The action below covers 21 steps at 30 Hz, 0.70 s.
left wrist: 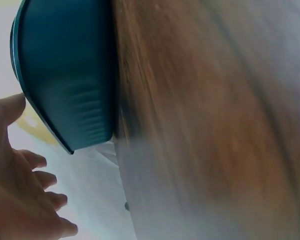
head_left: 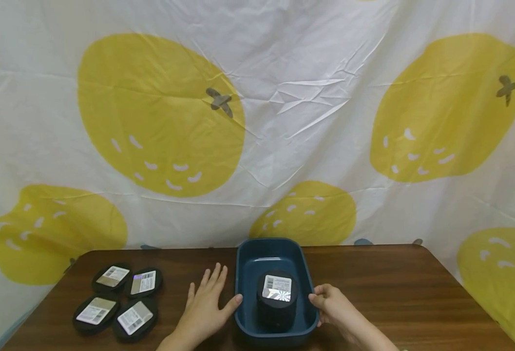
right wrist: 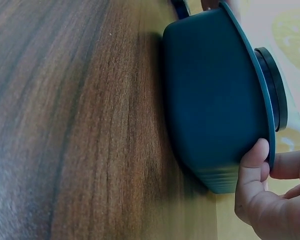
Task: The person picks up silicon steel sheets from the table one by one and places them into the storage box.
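A dark blue rectangular plastic basin stands on the table, with a tall black cylinder upright inside it; a white label is on the cylinder's top. My right hand pinches the basin's right rim between thumb and fingers, as the right wrist view also shows, with the thumb against the wall. On the other side, my left hand has its fingers spread, and its thumb touches the left rim. In the left wrist view the left hand's fingers stand apart from the basin.
Several flat black discs with white labels lie grouped on the left of the brown wooden table. Behind the table's back edge hangs a white cloth printed with yellow lemons.
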Motion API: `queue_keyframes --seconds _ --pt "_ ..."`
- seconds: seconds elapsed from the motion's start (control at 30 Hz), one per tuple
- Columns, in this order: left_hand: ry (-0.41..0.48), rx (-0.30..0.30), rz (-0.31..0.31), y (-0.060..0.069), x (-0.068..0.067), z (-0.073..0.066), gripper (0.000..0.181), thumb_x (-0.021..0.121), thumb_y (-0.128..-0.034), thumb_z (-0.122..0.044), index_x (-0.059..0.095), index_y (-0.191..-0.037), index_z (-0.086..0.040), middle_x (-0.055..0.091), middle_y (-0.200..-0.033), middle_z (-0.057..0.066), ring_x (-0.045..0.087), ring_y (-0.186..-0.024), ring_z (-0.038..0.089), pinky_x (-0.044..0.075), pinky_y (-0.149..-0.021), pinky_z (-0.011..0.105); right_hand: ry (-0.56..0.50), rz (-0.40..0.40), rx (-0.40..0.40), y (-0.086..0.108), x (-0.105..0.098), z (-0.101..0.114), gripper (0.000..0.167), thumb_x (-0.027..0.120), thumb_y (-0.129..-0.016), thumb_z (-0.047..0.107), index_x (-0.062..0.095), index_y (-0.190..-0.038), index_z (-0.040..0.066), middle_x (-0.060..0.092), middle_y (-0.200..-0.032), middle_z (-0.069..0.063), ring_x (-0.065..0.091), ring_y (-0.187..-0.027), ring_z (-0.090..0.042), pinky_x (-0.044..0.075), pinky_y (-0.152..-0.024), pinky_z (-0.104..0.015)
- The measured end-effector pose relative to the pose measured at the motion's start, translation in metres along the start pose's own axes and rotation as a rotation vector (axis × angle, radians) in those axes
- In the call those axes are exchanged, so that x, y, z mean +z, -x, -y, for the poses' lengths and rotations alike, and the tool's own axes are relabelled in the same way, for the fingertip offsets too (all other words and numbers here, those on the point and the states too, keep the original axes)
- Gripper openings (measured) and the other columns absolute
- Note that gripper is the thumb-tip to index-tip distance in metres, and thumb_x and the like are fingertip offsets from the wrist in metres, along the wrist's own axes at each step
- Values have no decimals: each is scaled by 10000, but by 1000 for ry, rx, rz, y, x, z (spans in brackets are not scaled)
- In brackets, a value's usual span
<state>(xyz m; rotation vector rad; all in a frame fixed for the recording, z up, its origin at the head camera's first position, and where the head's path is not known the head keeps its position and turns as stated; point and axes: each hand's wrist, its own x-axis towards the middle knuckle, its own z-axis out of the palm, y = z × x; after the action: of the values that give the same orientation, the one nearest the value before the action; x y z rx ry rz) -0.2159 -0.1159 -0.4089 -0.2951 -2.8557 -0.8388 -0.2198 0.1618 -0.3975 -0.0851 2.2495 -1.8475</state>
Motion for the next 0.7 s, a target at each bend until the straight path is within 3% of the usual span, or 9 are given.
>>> queue_keyframes --seconds 0.23,0.43,0.7 --pt "-117 70 -14 4 -5 7 783 473 -873 -601 331 -1445 -86 237 -1514 104 150 -1396 334 73 -1058 631 -8 -7 -5 -2 0 -3 247 467 -936 40 361 -1052 -150 473 -818 -126 469 -552 -154 436 -528 -264" --pt "-137 88 -4 7 -9 14 759 460 -873 -613 316 -1459 -152 211 -1524 92 127 -1401 335 65 -1055 634 -2 -17 -8 -2 -1 0 233 463 -936 38 367 -1048 -143 466 -824 -133 454 -548 -149 433 -520 -258" --pt "-162 112 -17 11 -10 25 781 486 -851 -625 330 -1454 -153 226 -1519 105 141 -1396 343 85 -1048 644 -14 -12 -15 -1 0 -2 233 462 -935 33 362 -1046 -145 469 -823 -132 461 -542 -148 431 -518 -260"
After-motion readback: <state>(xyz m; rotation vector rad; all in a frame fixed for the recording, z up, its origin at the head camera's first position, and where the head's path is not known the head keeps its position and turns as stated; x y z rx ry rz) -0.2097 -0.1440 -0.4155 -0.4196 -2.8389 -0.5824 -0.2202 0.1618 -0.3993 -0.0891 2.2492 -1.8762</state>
